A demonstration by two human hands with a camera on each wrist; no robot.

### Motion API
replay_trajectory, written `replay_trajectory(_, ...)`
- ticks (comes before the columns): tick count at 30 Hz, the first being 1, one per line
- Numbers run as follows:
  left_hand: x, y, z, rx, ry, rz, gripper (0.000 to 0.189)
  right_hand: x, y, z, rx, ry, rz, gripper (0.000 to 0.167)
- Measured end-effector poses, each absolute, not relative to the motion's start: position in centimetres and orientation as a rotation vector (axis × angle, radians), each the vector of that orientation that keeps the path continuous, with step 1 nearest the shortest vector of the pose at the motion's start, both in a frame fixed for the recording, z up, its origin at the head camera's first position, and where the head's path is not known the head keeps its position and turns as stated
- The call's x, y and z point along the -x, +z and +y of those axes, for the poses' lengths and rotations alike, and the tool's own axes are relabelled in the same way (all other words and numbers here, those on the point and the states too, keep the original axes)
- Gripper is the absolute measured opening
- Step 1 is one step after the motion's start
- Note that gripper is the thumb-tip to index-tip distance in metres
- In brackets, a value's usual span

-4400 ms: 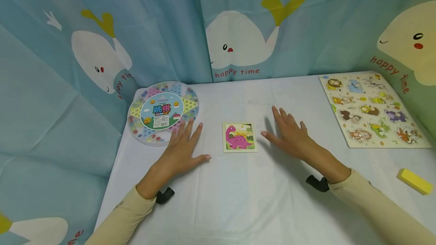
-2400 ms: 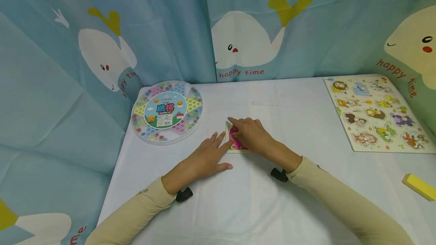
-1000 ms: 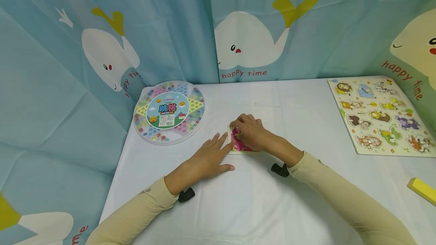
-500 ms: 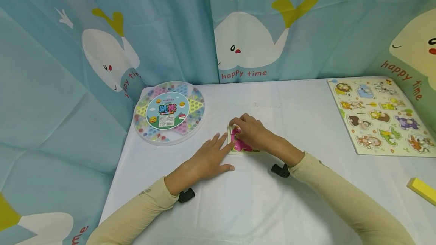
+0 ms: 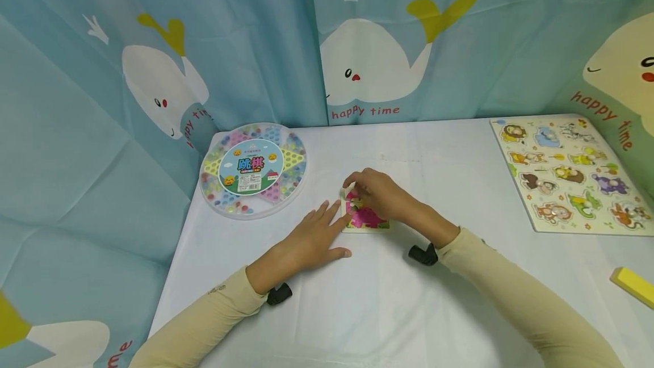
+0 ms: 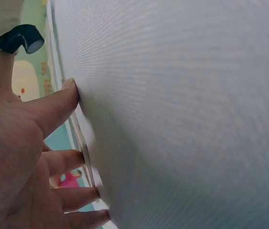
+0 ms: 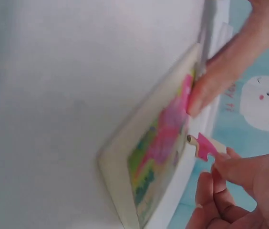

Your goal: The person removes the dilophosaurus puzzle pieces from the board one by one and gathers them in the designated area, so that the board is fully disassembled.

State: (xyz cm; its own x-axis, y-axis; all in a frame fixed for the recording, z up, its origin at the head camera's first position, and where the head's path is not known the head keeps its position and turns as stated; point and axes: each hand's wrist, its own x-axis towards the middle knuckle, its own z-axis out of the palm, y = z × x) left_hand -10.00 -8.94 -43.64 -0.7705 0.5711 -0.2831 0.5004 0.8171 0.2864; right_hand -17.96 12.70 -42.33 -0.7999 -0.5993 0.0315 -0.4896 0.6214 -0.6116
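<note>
A small square jigsaw puzzle [image 5: 372, 219] with a pink dinosaur lies in its pale frame at the table's middle. My left hand [image 5: 311, 243] rests at its left side with fingers spread, one fingertip on the picture's left part. My right hand [image 5: 384, 196] is over the puzzle's upper part and hides some of it. In the right wrist view, its thumb and fingers pinch a pink puzzle piece [image 7: 203, 147], lifted off the board. The left wrist view shows the left thumb [image 6: 60, 105] and fingers stretched toward the white cloth.
A round Chinese checkers set [image 5: 245, 186] with colored marbles lies at the left. On the right is an animal peg puzzle board [image 5: 574, 172], with a yellow block [image 5: 633, 285] nearer the front. A blue whale-print curtain [image 5: 255, 44] hangs behind the table.
Both hands came in from the sides to the puzzle. The right fingers worked at its upper left, then rose slightly with a piece pinched between them. The left hand has stayed put lately.
</note>
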Motion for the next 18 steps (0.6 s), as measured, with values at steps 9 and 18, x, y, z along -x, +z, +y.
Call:
replay_trajectory(9,9.9,-43.6,-8.9,-0.801,0.285,2.636,0.081,19.1,-40.7,15.5,0.703,-1.027,2.668,0.013)
replay_trajectory(18,9.9,-43.7,-8.8,-0.789,0.304,2.633,0.081,20.0,-39.6,20.7,0.569,-0.999,2.721,0.01)
